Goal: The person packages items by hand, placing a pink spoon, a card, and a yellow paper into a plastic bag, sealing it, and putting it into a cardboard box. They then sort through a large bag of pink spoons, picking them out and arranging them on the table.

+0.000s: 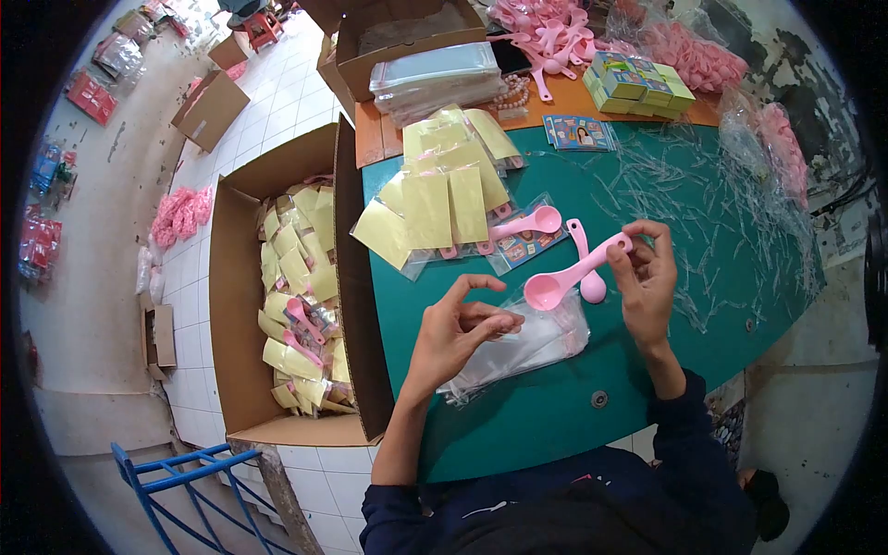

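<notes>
My right hand (650, 282) pinches the handle end of a pink measuring spoon (548, 290), its bowl pointing left. My left hand (460, 335) is held with curled fingers apart and nothing between them, over a stack of clear plastic bags (546, 344). Behind the held spoon, another pink spoon (592, 288) lies on the green table (592, 416). Farther back, a pink spoon (544, 219) rests on a printed card pack (529, 248), beside a pile of bagged packs with yellow backs (427, 208).
At the left stands an open cardboard box (225, 305) holding many bagged packs. Clear plastic strips (684, 199) lie across the table's right side. At the back are card stacks (636, 81), loose pink spoons (553, 42) and a bag stack (435, 72). A blue metal rack (185, 472) stands lower left.
</notes>
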`<state>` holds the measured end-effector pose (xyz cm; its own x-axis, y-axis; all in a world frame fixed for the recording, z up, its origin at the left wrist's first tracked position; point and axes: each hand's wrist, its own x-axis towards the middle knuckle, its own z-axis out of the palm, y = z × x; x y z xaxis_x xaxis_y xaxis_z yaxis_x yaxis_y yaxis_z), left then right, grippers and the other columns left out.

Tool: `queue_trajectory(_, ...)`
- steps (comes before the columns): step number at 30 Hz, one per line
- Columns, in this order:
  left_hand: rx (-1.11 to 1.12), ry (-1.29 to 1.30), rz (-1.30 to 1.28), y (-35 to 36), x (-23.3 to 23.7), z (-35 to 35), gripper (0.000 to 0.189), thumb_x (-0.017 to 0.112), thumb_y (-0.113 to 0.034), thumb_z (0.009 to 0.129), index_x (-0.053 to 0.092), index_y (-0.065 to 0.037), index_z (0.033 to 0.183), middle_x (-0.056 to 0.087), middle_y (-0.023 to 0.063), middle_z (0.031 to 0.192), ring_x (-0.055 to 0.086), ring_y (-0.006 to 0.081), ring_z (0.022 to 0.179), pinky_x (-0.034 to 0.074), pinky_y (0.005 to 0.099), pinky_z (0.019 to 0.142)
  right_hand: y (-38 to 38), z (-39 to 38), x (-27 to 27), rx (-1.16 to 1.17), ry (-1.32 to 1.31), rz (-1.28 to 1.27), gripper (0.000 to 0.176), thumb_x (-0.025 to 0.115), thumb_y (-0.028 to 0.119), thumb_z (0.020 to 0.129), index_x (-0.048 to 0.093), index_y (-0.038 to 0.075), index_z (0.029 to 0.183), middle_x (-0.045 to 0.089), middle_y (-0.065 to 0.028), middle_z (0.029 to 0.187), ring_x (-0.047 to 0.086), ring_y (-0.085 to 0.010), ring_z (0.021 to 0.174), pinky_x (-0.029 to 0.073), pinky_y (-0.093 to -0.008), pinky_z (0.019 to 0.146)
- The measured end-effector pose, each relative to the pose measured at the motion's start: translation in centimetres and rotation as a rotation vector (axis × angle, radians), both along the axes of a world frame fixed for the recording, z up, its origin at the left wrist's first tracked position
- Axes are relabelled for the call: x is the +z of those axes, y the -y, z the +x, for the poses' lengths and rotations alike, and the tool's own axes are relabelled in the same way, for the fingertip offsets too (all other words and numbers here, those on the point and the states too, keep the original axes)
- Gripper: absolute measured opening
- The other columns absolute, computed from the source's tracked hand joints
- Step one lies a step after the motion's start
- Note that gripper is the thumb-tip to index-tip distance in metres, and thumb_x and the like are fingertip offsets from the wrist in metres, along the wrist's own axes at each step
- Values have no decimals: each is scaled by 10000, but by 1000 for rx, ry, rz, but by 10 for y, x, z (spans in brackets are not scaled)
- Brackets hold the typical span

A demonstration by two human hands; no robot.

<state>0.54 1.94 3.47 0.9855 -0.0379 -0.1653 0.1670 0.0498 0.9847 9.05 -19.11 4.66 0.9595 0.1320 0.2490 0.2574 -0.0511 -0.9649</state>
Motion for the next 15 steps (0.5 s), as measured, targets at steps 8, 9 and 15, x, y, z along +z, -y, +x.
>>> queue_trajectory(8, 62, 5, -74, 3, -4, -1, 290, 581, -56, 859, 489, 15, 1125, 650, 137, 967, 627, 144, 881, 523, 260, 729, -9, -16, 13, -23, 75, -5, 266, 621, 61, 839, 451, 25, 1041, 606, -42, 813, 545, -37, 718, 438, -174, 567)
queue_trajectory(9, 76, 6, -81, 4, -2, 0, 289, 577, -58, 862, 489, 18, 1127, 647, 138, 978, 624, 143, 888, 523, 264, 738, -10, -17, 13, -3, 82, -28, 270, 626, 56, 834, 452, 25, 1038, 607, -42, 811, 549, -39, 718, 442, -174, 572)
queue_trajectory(15, -11, 173, 194, 18, -3, -1, 292, 553, -132, 889, 531, 12, 1142, 661, 109, 982, 623, 131, 899, 498, 266, 781, -13, -24, 16, 177, 100, -98, 284, 645, 36, 813, 459, 22, 1026, 614, -56, 800, 578, -57, 742, 464, -184, 599)
